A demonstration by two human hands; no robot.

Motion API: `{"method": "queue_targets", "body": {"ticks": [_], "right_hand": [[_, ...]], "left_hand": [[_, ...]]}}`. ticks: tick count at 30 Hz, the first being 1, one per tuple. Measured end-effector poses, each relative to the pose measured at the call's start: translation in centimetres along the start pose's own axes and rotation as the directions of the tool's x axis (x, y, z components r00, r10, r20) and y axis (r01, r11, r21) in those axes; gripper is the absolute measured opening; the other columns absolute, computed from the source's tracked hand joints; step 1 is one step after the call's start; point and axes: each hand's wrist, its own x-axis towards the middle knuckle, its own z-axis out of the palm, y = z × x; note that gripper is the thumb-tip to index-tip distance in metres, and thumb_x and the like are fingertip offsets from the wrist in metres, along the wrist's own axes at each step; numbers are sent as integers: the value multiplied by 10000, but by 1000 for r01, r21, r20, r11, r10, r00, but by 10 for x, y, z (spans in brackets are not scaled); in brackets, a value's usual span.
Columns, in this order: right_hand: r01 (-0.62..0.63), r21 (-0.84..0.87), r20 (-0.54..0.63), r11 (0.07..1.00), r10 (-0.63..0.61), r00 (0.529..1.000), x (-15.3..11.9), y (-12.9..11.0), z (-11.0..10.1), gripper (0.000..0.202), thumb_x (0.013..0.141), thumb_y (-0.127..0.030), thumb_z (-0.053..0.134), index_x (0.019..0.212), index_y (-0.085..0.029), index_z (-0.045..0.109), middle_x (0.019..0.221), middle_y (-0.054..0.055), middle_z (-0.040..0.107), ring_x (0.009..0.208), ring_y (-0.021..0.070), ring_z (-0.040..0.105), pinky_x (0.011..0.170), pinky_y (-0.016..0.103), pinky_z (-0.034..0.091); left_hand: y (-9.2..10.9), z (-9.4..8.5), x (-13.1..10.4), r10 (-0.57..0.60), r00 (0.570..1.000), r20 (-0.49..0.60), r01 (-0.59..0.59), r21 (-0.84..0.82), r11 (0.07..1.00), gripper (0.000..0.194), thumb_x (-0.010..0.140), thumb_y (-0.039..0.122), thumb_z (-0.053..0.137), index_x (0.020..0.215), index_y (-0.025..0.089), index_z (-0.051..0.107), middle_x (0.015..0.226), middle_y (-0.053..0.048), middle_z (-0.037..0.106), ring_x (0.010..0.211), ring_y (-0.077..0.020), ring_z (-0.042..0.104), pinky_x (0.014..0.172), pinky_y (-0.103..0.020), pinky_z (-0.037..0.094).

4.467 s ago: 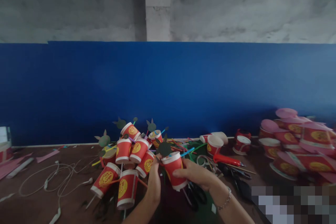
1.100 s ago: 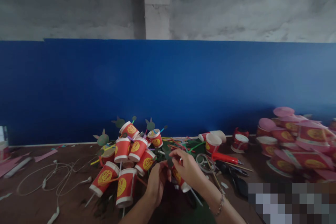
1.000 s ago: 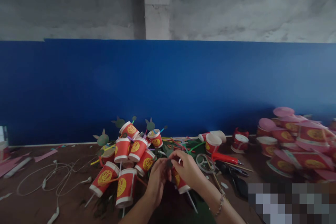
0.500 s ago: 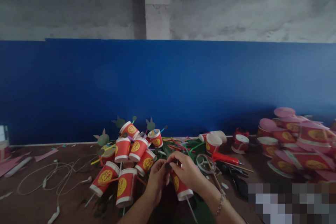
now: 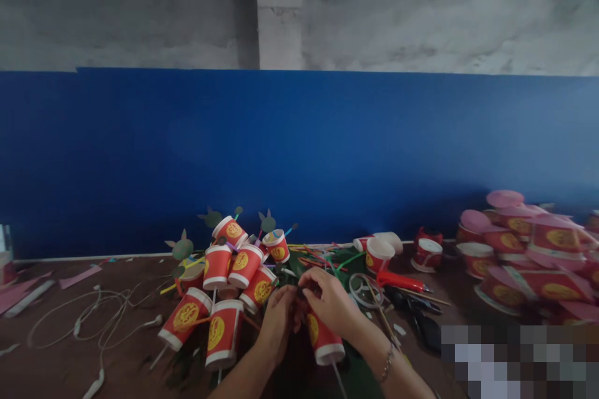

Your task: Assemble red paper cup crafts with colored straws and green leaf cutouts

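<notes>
My left hand (image 5: 281, 313) is closed, thumb and fingers pinching a small dark round piece (image 5: 301, 292), mostly hidden now. My right hand (image 5: 326, 300) meets it from the right, its thumb and forefinger pressed on the same piece. Below my right palm lies a red paper cup (image 5: 326, 341) with a yellow emblem and white rim; a pale stick (image 5: 339, 379) comes out of its lower end. The cup's upper end is hidden behind my fingers. Beneath is a dark green mat (image 5: 360, 369).
Left of my hands, several similar red cups (image 5: 224, 333) are heaped with sticks and rabbit-shaped cutouts (image 5: 180, 245). White earphones (image 5: 100, 318) lie farther left. On the right are a roll of tape (image 5: 364, 290), a red-handled tool (image 5: 400, 281), scissors (image 5: 423, 324) and cups with pink paper (image 5: 556, 255).
My fingers have closed further around the dark round piece, which shows less than before. The cup under my right hand has shifted slightly. The view has moved a little.
</notes>
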Motion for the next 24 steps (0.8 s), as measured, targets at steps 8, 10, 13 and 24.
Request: {"method": "queue_targets", "body": {"ticks": [8,10,13,24], "right_hand": [[-112,188,60,976,102,993,1,2,-4,162,732,-77,490,813,-173,592,725,0,609,658,132,573,609,226,443],[-117,204,74,972,104,992,0,-1,-4,163,727,-77,496,809,-173,598,709,-9,605,651,127,565,605,219,435],[-111,158,45,981,105,993,-1,-6,-3,169,714,-64,500,789,-174,605,706,-12,597,653,127,549,604,218,418],[-151,202,85,968,136,987,-1,-6,-1,173,661,-46,496,744,-189,547,656,-35,551,621,122,533,582,213,415]], "left_hand": [[3,0,0,40,999,-15,-40,12,999,450,570,529,757,686,171,511,469,76,485,350,-26,323,325,-148,219],[4,1,-1,35,999,-14,-35,11,999,472,552,540,768,680,173,502,461,82,474,342,-22,316,320,-147,223],[4,2,-1,31,999,-8,-31,13,999,486,546,554,772,666,171,497,458,78,483,329,-17,319,312,-144,221],[-3,-2,5,3,1000,1,-3,-14,1000,511,502,547,797,688,190,483,395,104,442,287,-16,265,282,-136,143]]}}
